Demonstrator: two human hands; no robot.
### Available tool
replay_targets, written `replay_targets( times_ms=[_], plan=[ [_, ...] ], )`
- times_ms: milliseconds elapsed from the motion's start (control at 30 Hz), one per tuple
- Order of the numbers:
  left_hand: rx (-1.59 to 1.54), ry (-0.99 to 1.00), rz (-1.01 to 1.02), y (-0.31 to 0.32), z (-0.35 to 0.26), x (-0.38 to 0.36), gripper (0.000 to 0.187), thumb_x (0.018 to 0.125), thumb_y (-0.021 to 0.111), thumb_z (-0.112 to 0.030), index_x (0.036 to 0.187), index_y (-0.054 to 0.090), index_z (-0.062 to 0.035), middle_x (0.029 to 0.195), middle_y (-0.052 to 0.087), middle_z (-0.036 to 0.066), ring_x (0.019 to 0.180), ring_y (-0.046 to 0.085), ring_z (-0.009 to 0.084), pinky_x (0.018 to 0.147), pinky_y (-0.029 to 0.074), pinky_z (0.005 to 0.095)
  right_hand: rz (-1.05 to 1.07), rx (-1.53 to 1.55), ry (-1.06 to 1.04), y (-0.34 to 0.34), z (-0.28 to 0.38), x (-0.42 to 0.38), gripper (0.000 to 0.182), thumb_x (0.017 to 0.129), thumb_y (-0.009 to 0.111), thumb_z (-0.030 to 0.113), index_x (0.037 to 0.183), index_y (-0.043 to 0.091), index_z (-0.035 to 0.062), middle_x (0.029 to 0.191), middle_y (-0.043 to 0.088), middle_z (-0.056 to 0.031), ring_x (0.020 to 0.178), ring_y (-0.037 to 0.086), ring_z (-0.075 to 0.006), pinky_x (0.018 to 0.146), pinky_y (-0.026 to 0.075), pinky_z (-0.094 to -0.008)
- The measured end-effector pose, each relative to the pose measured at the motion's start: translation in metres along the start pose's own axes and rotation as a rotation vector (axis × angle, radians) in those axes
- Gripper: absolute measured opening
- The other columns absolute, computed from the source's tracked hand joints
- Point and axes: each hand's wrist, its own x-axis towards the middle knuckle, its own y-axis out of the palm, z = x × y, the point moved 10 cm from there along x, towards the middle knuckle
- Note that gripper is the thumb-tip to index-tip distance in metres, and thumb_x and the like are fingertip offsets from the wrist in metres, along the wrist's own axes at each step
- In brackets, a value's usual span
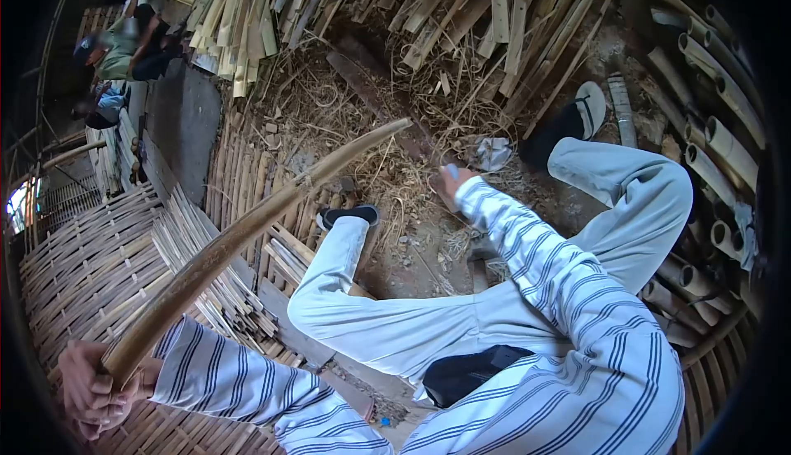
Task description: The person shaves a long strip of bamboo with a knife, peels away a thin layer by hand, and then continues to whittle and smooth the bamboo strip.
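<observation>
My left hand [95, 389] is wrapped round the thick lower end of a long, curved brown bamboo piece [239, 241]. The piece slants up to the right, and its thin tip lies near the middle of the view. My right hand [451, 185] is closed at the near end of a long, dark, rusty-looking flat blade [371, 97]. That blade stretches up and left over the shavings, passing close to the bamboo tip; whether they touch is unclear. Fibrous shavings [313, 109] cover the ground between my feet.
Split bamboo strips [239, 27] are piled at the top. Round bamboo poles [729, 142] are stacked along the right. Woven bamboo [91, 249] and a bundle of thin strips [210, 266] lie at the left. Other people [119, 51] sit at the upper left. A crumpled pale wrapper [493, 154] is beside my right hand.
</observation>
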Motion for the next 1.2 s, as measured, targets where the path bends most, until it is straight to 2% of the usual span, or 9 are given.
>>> replay_targets(
  times_ms=[67,133,233,267,400,500,667,900,1200],
  plan=[
    [0.01,0.16,-0.032,-0.004,-0.008,0.006,0.032,0.084,0.049,-0.025,0.054,0.04,-0.0221,0.047,0.036,-0.01,0.037,0.036,0.001,0.039,0.024,0.0127,0.019,0.023,0.033,-0.036,0.014,-0.023,0.06,0.088,0.032,0.056,0.108,0.057,0.0054,0.103,0.059,-0.0257,0.098,0.055,-0.0423,0.09,0.042,-0.0458],
    [0.508,0.338,-0.288,-0.014,-0.056,-0.005,0.037,0.082,0.051,-0.026,0.049,0.036,-0.0234,0.04,0.031,-0.01,0.031,0.033,0.0021,0.036,0.023,0.0145,-0.029,0.168,-0.023,-0.045,0.028,-0.027,0.064,0.086,0.034,0.059,0.104,0.059,0.0029,0.101,0.059,-0.0263,0.096,0.056,-0.0418,0.089,0.042,-0.045],
    [0.596,0.14,-0.332,-0.02,-0.055,-0.016,0.032,0.08,0.053,-0.025,0.05,0.04,-0.0239,0.037,0.036,-0.011,0.025,0.028,-0.0009,0.031,0.02,0.0125,-0.068,0.134,-0.039,-0.046,0.053,-0.025,0.068,0.083,0.037,0.063,0.098,0.061,0.0009,0.096,0.061,-0.0259,0.092,0.058,-0.0402,0.085,0.044,-0.0436],
    [0.358,-0.108,-0.19,-0.001,0.019,0.002,0.033,0.078,0.053,-0.026,0.048,0.039,-0.023,0.031,0.032,-0.011,0.023,0.026,-0.001,0.032,0.022,0.0126,-0.122,0.215,-0.123,-0.054,0.067,-0.032,0.061,0.081,0.045,0.06,0.093,0.062,0.002,0.087,0.063,-0.0227,0.085,0.06,-0.0377,0.08,0.046,-0.0425],
    [0.611,-0.026,-0.277,0.013,-0.002,-0.021,0.033,0.078,0.054,-0.025,0.049,0.04,-0.0197,0.034,0.037,-0.008,0.027,0.032,0.0029,0.038,0.027,0.0161,-0.226,0.498,-0.173,-0.092,0.091,-0.083,0.04,0.072,0.064,0.039,0.082,0.059,0.0014,0.072,0.062,-0.0158,0.071,0.061,-0.0316,0.068,0.048,-0.0397],
    [0.846,0.049,-0.463,0.028,-0.012,-0.037,0.032,0.077,0.053,-0.024,0.05,0.039,-0.0168,0.037,0.038,-0.003,0.031,0.033,0.0072,0.044,0.028,0.0223,-0.185,0.647,-0.113,-0.079,0.083,-0.087,0.037,0.07,0.065,0.036,0.081,0.058,0.0013,0.069,0.061,-0.0136,0.07,0.061,-0.0296,0.067,0.048,-0.0389],
    [0.846,0.295,-0.512,0.087,-0.087,-0.08,0.027,0.069,0.051,-0.018,0.047,0.035,-0.0175,0.037,0.035,-0.003,0.032,0.031,0.0081,0.043,0.024,0.024,-0.073,0.996,-0.111,-0.097,0.104,-0.145,0.037,0.08,0.068,0.031,0.081,0.05,-0.0015,0.063,0.058,-0.0097,0.045,0.057,-0.0152,0.039,0.048,-0.0296],
    [0.69,0.659,-0.544,0.157,-0.147,-0.167,0.034,0.068,0.051,-0.016,0.043,0.028,-0.0208,0.034,0.032,-0.007,0.028,0.028,0.0053,0.037,0.021,0.0206,0.094,1.553,-0.389,-0.105,0.159,-0.161,0.049,0.073,0.074,0.038,0.087,0.051,-0.0031,0.077,0.061,-0.0129,0.068,0.066,-0.0213,0.058,0.057,-0.0315],
    [0.293,0.469,-0.616,0.062,0.006,-0.247,0.025,0.071,0.054,-0.02,0.05,0.04,-0.0171,0.04,0.04,-0.005,0.039,0.036,0.007,0.052,0.029,0.0227,-0.142,1.711,-0.425,-0.202,0.13,-0.164,0.031,0.073,0.076,0.016,0.086,0.052,0.0028,0.074,0.058,-0.0067,0.061,0.058,-0.0185,0.055,0.049,-0.031]
  ],
)
